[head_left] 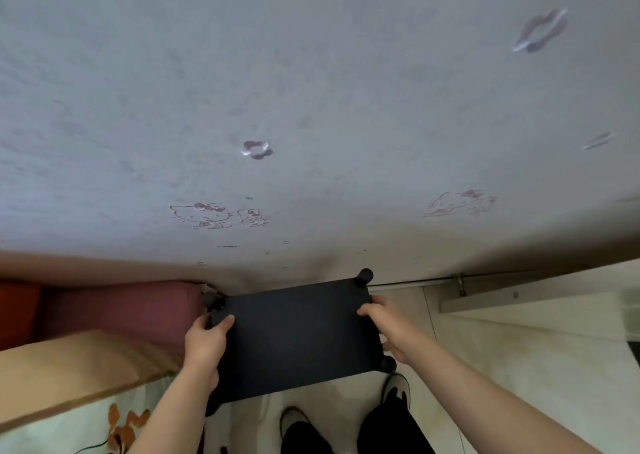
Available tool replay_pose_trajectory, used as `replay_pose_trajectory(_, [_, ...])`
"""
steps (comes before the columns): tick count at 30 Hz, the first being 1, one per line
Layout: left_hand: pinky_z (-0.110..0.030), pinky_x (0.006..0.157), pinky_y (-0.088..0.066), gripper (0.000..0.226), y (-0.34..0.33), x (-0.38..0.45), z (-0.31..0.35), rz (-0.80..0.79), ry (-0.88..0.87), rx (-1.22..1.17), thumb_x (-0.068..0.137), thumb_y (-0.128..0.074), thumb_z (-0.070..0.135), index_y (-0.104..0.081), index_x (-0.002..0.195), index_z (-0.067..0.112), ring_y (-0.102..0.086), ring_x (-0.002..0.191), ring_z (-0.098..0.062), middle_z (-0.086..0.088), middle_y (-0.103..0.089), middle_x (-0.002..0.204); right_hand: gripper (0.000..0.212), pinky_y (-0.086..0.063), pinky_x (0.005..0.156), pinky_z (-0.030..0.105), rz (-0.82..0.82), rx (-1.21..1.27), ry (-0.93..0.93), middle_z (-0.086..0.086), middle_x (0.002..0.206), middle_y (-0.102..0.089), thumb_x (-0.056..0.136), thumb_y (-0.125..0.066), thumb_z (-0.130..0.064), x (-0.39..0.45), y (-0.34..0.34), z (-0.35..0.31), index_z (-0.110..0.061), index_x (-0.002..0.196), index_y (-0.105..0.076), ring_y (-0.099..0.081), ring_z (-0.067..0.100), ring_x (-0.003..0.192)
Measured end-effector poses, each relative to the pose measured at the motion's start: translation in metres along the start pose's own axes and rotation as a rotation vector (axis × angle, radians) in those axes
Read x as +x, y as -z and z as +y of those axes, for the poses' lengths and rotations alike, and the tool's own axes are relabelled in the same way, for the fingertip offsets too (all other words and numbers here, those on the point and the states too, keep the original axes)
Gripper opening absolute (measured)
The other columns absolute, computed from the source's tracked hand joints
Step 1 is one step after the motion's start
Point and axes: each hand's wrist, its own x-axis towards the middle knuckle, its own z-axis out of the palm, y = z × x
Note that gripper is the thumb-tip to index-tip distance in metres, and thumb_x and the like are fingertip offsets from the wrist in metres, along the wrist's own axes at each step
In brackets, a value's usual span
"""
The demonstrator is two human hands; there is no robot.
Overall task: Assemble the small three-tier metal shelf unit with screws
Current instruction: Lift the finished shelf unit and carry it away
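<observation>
The black metal shelf unit (298, 335) is seen from above, its flat top panel facing me with round black caps at the corners. My left hand (204, 342) grips the panel's left edge, thumb on top. At the right edge my right hand (384, 329) holds the panel, fingers curled over and under it. The tiers below are hidden by the top panel. No screws are visible.
A wall (311, 107) with cartoon stickers rises just behind the shelf. A maroon cushion (131, 311) and tan bedding (69, 374) lie to the left. A grey ledge (519, 297) runs at right. My feet in shoes (394, 391) stand on the pale floor.
</observation>
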Motion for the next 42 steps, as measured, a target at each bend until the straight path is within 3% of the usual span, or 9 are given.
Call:
replay_pose_trajectory(6, [-0.045, 0.105, -0.043, 0.058, 0.005, 0.009, 0.014, 0.007, 0.003, 0.044, 0.098, -0.064, 0.014, -0.041, 0.151, 0.009, -0.052, 0.128, -0.038, -0.016, -0.053, 0.144, 0.019, -0.052, 0.088, 0.052, -0.003, 0.019, -0.047, 0.005, 0.106, -0.062, 0.093, -0.047, -0.010, 0.004, -0.008, 0.000, -0.024, 0.098, -0.059, -0.060, 0.027, 0.101])
replay_pose_trajectory(10, [-0.046, 0.109, -0.042, 0.050, 0.016, 0.001, 0.013, 0.006, -0.010, 0.142, 0.099, -0.061, 0.014, -0.048, 0.147, 0.009, -0.053, 0.128, -0.036, -0.014, -0.057, 0.141, 0.034, -0.050, 0.095, 0.051, 0.040, -0.040, -0.040, 0.007, 0.117, -0.060, 0.095, -0.049, -0.012, 0.005, -0.008, 0.002, -0.014, 0.128, -0.052, -0.057, 0.027, 0.107])
replay_pose_trajectory(14, [-0.041, 0.101, -0.045, 0.046, 0.033, -0.019, -0.001, -0.005, -0.005, 0.330, 0.097, -0.063, 0.008, -0.053, 0.141, 0.004, -0.058, 0.120, -0.036, -0.017, -0.061, 0.134, 0.055, -0.045, 0.104, 0.048, 0.162, -0.187, 0.181, 0.009, 0.135, -0.054, 0.096, -0.057, -0.024, 0.005, 0.000, -0.014, -0.018, 0.146, -0.035, -0.052, 0.026, 0.121])
replay_pose_trajectory(17, [-0.038, 0.099, -0.043, 0.048, 0.045, -0.037, -0.018, 0.023, 0.073, 0.347, 0.094, -0.064, 0.004, -0.052, 0.140, -0.003, -0.055, 0.123, -0.038, -0.022, -0.059, 0.135, 0.057, -0.047, 0.101, 0.046, 0.151, -0.327, 0.229, 0.008, 0.141, -0.051, 0.096, -0.057, -0.039, 0.008, 0.002, -0.033, -0.013, 0.145, -0.040, -0.051, 0.026, 0.125])
replay_pose_trajectory(20, [-0.043, 0.104, -0.042, 0.053, 0.054, -0.046, -0.035, 0.064, 0.202, 0.201, 0.094, -0.068, 0.013, -0.049, 0.142, -0.001, -0.053, 0.127, -0.039, -0.023, -0.056, 0.139, 0.059, -0.051, 0.085, 0.042, 0.082, -0.294, 0.097, 0.010, 0.135, -0.054, 0.097, -0.054, -0.047, 0.014, 0.000, -0.045, -0.009, 0.140, -0.045, -0.056, 0.029, 0.114])
replay_pose_trajectory(25, [-0.039, 0.078, -0.052, 0.027, 0.049, -0.063, -0.040, 0.020, 0.466, -0.256, 0.096, -0.063, 0.021, -0.053, 0.121, 0.016, -0.064, 0.101, -0.037, -0.009, -0.058, 0.115, 0.023, -0.058, 0.083, 0.048, 0.126, -0.265, 0.061, 0.016, 0.102, -0.060, 0.095, -0.059, -0.024, 0.022, -0.008, -0.050, -0.002, 0.097, -0.054, -0.064, 0.036, 0.094])
replay_pose_trajectory(29, [-0.035, 0.065, -0.048, 0.020, 0.047, -0.064, -0.041, 0.105, 0.467, -0.402, 0.095, -0.056, 0.014, -0.058, 0.114, 0.010, -0.062, 0.084, -0.027, -0.012, -0.063, 0.098, 0.023, -0.060, 0.067, 0.039, 0.168, -0.392, 0.139, 0.017, 0.087, -0.059, 0.094, -0.055, -0.013, 0.018, -0.018, -0.053, 0.008, 0.092, -0.065, -0.067, 0.039, 0.094])
replay_pose_trajectory(35, [-0.040, 0.089, -0.049, 0.014, 0.054, -0.055, -0.039, 0.177, 0.457, -0.529, 0.096, -0.054, 0.013, -0.060, 0.109, 0.010, -0.061, 0.093, -0.027, -0.011, -0.062, 0.099, 0.028, -0.057, 0.082, 0.053, 0.140, -0.597, 0.278, 0.014, 0.073, -0.054, 0.097, -0.050, -0.015, 0.023, -0.033, -0.064, -0.003, 0.072, -0.054, -0.060, 0.029, 0.075])
replay_pose_trajectory(42, [-0.037, 0.086, -0.049, 0.006, 0.033, -0.045, -0.021, 0.123, 0.356, -0.553, 0.094, -0.058, 0.011, -0.060, 0.092, 0.016, -0.062, 0.089, -0.022, -0.005, -0.063, 0.097, 0.031, -0.059, 0.077, 0.054, 0.227, -0.367, 0.255, 0.014, 0.077, -0.059, 0.096, -0.055, -0.015, 0.037, -0.020, -0.071, 0.013, 0.090, -0.064, -0.066, 0.038, 0.079])
